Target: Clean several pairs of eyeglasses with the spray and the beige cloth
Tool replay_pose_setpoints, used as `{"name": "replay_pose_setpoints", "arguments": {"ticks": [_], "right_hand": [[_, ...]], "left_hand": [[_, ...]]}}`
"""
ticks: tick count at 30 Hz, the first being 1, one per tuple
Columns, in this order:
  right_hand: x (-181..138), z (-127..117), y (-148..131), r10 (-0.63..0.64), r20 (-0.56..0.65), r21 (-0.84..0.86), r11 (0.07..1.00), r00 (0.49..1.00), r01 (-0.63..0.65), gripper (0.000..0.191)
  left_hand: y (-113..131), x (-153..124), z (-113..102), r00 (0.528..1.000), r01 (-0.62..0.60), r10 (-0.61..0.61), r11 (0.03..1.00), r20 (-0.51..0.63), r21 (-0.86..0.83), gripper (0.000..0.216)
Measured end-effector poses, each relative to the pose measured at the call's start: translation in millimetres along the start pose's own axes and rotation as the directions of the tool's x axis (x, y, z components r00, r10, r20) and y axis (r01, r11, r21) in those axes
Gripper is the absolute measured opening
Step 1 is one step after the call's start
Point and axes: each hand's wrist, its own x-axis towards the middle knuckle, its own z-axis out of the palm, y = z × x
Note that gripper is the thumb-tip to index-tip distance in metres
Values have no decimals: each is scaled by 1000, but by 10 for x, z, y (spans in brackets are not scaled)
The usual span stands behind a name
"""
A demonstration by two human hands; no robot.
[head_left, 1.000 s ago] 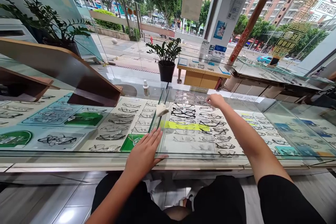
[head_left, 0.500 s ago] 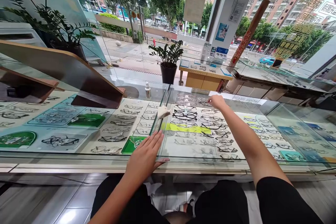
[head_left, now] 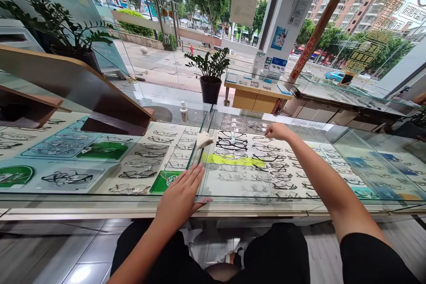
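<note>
My left hand (head_left: 179, 193) lies flat with fingers outstretched on the glass-topped display counter (head_left: 233, 186), near its front edge and the seam between two cases. Farther off, my right hand (head_left: 278, 132) reaches over the right case, its fingers curled in; whatever they may hold is hidden. Close by the curled fingers are eyeglass frames (head_left: 265, 147) in rows. A crumpled whitish cloth (head_left: 203, 140) rests on the seam, beyond my left fingertips. Dark eyeglasses (head_left: 232, 143) show between the cloth and my right hand.
A small white bottle (head_left: 183, 112) stands behind the cloth. Tilted wooden-edged panels (head_left: 116, 102), seemingly mirrors, rise at left. Behind the counter are a potted plant (head_left: 211, 91) and a wooden display table (head_left: 254, 97). Tall windows face the street.
The view has shifted slightly. My right hand has moved a little to the right over the counter, fingers still curled. My left hand keeps its place beside the seam.
</note>
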Motion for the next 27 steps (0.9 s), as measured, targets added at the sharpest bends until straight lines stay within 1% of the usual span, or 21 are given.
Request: {"name": "replay_pose_setpoints", "arguments": {"ticks": [2, 5, 11, 20, 24, 27], "right_hand": [[-71, 13, -1, -7, 2, 14, 1000, 1000, 7, 20], [-96, 49, -38, 0, -18, 25, 1000, 1000, 0, 20], [40, 95, -124, 47, -55, 33, 998, 997, -45, 20], [210, 80, -233, 79, -93, 33, 997, 993, -76, 19], [139, 44, -249, 75, -105, 43, 997, 992, -71, 24], [-44, 2, -216, 39, -79, 58, 998, 996, -34, 26]], "left_hand": [[-3, -2, 11, 1000, -2, 2, 1000, 8, 10, 89], [-2, -3, 15, 1000, -5, 4, 1000, 23, 27, 90], [9, -1, 0, 1000, -7, 6, 999, 23, 37, 91], [-1, 2, -4, 999, 18, -18, 1000, 39, -2, 89], [6, 5, -13, 998, 20, -20, 1000, 55, 14, 90], [15, 12, -32, 998, 23, -24, 1000, 64, 7, 89]]}}
